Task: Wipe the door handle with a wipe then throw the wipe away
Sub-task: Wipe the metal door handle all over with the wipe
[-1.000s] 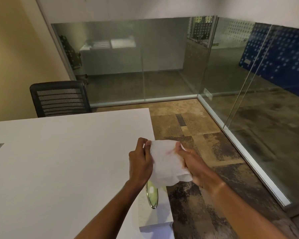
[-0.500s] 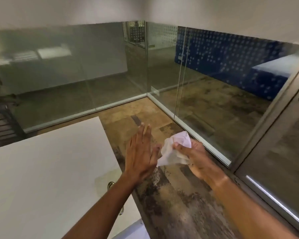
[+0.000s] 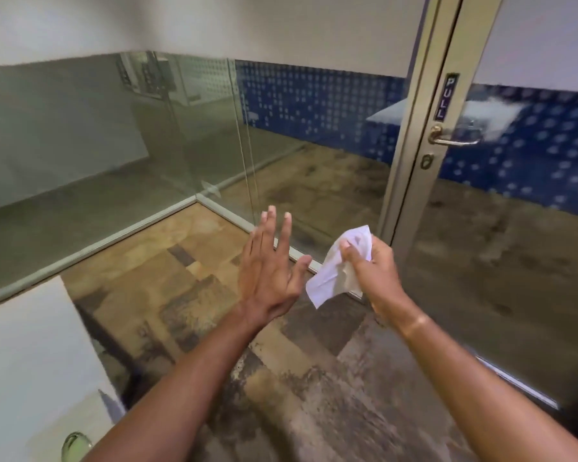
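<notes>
A white wipe (image 3: 334, 271) is bunched in my right hand (image 3: 371, 271), held out over the floor at mid-frame. My left hand (image 3: 271, 265) is flat beside it, fingers straight and apart, holding nothing and just clear of the wipe. The brass lever door handle (image 3: 454, 137) sits on the glass door (image 3: 501, 228) at the upper right, under a small PULL label (image 3: 445, 96) and above a round keyhole (image 3: 427, 160). The handle is well above and to the right of both hands.
A white table (image 3: 24, 355) fills the lower left, with a round metal-rimmed fitting (image 3: 75, 446) near its edge. Glass partition walls (image 3: 114, 145) run across the back and right. Patterned brown carpet (image 3: 281, 378) lies between the table and the door.
The view has swung right, bringing the door and its handle into sight. My left hand let go of the wipe and flattened out; my right hand kept it, now crumpled.
</notes>
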